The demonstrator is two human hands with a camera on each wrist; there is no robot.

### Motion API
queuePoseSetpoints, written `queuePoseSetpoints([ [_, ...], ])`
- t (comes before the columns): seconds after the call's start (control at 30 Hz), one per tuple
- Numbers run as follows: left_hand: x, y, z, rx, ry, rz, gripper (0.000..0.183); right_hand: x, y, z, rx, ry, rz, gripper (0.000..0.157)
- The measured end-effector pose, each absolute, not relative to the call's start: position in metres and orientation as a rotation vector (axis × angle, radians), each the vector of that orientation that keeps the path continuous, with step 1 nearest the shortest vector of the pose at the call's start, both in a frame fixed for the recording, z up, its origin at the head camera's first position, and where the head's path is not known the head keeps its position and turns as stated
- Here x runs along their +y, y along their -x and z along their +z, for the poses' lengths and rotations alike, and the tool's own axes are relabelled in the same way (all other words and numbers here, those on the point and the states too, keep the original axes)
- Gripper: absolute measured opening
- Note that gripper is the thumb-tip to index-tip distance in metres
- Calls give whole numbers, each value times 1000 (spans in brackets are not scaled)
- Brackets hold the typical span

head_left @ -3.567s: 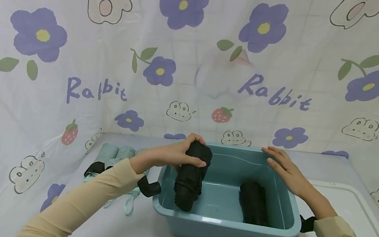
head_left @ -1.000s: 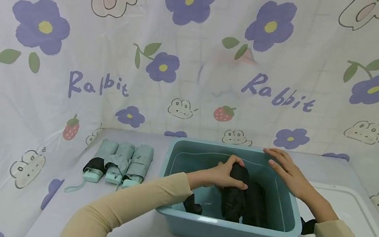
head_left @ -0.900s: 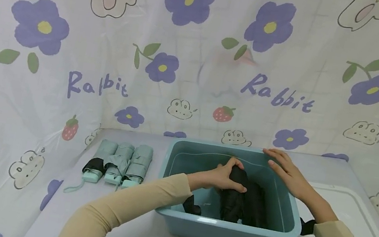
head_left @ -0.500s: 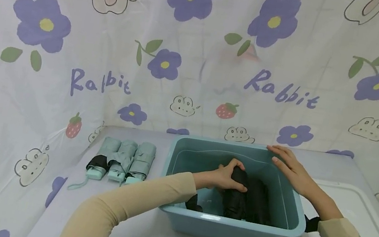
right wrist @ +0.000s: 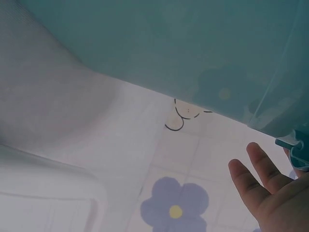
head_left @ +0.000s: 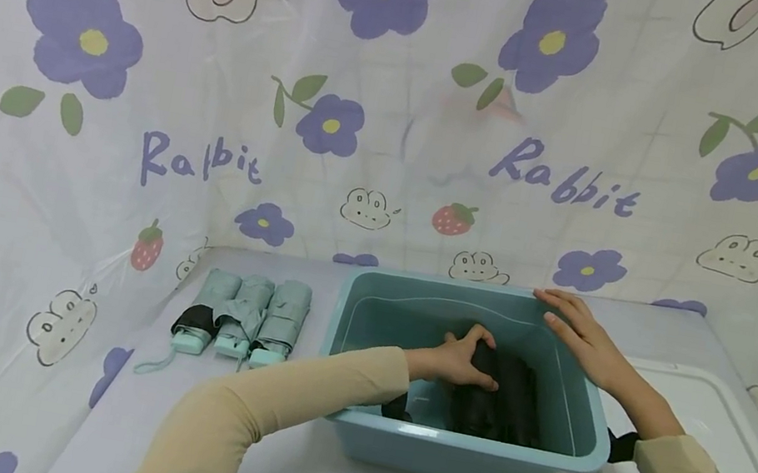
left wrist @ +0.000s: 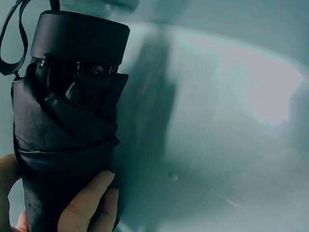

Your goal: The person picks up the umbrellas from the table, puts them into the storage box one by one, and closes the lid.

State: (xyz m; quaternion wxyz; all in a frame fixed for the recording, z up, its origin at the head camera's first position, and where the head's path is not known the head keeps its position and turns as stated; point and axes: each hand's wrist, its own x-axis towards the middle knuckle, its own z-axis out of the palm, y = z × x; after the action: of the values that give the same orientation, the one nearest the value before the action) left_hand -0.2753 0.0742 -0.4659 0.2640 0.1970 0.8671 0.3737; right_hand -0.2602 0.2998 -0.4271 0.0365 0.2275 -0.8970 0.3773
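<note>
Inside the light blue plastic bin (head_left: 439,457), my left hand (head_left: 458,360) grips a black folding umbrella (head_left: 476,412) from above. A second black folding umbrella (head_left: 522,397) lies along its right side. The left wrist view shows fingers curled around the held umbrella (left wrist: 67,121), with its dark handle end and wrist strap at the top. My right hand (head_left: 584,345) rests at the bin's back right corner, fingers extended against the rim. In the right wrist view, that hand (right wrist: 277,195) is beside the bin's outer wall (right wrist: 159,53).
Three pale green folding umbrellas (head_left: 248,315) lie side by side on the white table left of the bin. A white lid (head_left: 692,402) lies flat to the right, partly under my right forearm. A patterned curtain (head_left: 396,138) hangs behind.
My left hand has carried the black umbrella from the bin's left side rightward and down, next to the other one. Its grip has lately shifted slightly. My right hand stays at the rim.
</note>
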Motion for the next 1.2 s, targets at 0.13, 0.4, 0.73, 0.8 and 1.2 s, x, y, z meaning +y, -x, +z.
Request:
queuePoseSetpoints([
  [0.13, 76, 274, -466, 2400, -515, 947, 50, 299, 262, -426, -2752, -700, 1145, 45],
  [0.4, 75, 274, -465, 2426, -516, 939, 50, 297, 262, -422, -2749, -702, 1139, 45],
  [0.73, 76, 279, -476, 2441, -524, 863, 54, 295, 262, -424, -2750, -689, 1164, 45],
  [0.8, 77, 279, -479, 2452, -520, 843, 56, 295, 262, -426, -2752, -690, 1170, 45],
  [1.2, 91, 269, -476, 2514, -444, 740, 66, 296, 259, -427, -2745, -694, 1179, 44],
])
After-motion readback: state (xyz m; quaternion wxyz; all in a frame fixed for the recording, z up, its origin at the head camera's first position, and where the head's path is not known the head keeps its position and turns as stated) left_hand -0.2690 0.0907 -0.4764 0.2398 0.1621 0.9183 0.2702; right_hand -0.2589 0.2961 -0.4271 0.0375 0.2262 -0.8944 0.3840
